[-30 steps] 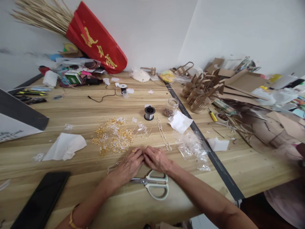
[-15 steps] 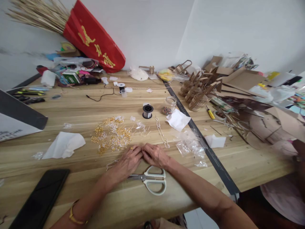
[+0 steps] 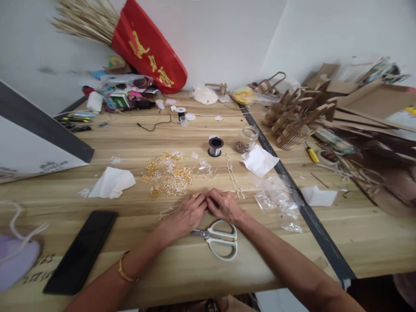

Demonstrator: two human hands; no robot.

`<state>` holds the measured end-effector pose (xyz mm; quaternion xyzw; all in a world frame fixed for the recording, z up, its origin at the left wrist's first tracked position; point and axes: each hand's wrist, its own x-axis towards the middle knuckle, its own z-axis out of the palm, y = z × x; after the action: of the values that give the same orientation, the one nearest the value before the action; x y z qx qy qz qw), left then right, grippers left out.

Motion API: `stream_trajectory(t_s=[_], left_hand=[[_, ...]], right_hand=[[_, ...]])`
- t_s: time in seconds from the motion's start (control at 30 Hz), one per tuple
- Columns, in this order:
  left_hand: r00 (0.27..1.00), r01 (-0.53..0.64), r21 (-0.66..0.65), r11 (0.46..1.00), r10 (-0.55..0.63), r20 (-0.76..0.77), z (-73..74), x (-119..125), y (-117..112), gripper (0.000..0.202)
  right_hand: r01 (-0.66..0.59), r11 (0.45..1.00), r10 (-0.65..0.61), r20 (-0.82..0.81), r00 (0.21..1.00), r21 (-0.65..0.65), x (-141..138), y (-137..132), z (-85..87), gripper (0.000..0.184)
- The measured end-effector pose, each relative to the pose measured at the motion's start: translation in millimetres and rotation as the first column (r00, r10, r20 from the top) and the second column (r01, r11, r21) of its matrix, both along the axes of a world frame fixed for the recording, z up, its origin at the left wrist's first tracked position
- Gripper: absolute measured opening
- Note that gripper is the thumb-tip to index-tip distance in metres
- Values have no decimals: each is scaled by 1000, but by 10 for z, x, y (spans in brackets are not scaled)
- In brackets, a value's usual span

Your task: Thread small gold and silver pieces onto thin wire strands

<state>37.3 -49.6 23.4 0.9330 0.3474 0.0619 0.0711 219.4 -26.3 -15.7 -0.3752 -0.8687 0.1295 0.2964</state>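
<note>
My left hand (image 3: 186,214) and my right hand (image 3: 225,206) rest on the wooden table (image 3: 182,268), fingertips pinched together and touching each other. What they pinch is too small to make out. A thin beaded strand (image 3: 165,212) trails left from my left hand. Just beyond the fingers lies a heap of gold and silver beads (image 3: 169,177). White-handled scissors (image 3: 217,238) lie under my wrists. A gold bangle (image 3: 125,271) sits on my left wrist.
A black phone (image 3: 81,249) lies at the left, a white tissue (image 3: 112,183) behind it. A wire spool (image 3: 215,146), a bead jar (image 3: 247,138), a bead chain (image 3: 234,181) and plastic bags (image 3: 276,201) sit beyond. Cardboard baskets (image 3: 292,121) crowd the right.
The view has swung left, so everything sits further right in frame. My hands stay pinched together at the same spot by the beads.
</note>
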Motion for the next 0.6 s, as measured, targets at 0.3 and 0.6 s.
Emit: stream_trajectory(t_s=[0.3,0.6], left_hand=[[998,-52,34,998,53,-19,-118,32,-58,35],[999,-39,89,995,42,-30,-157,2,-72,37]], right_hand=[[7,1000,-7,-46,999,-3,-20,-18,37,10],[10,1000,-10,-40,999,-3,-19,-11,10,13]])
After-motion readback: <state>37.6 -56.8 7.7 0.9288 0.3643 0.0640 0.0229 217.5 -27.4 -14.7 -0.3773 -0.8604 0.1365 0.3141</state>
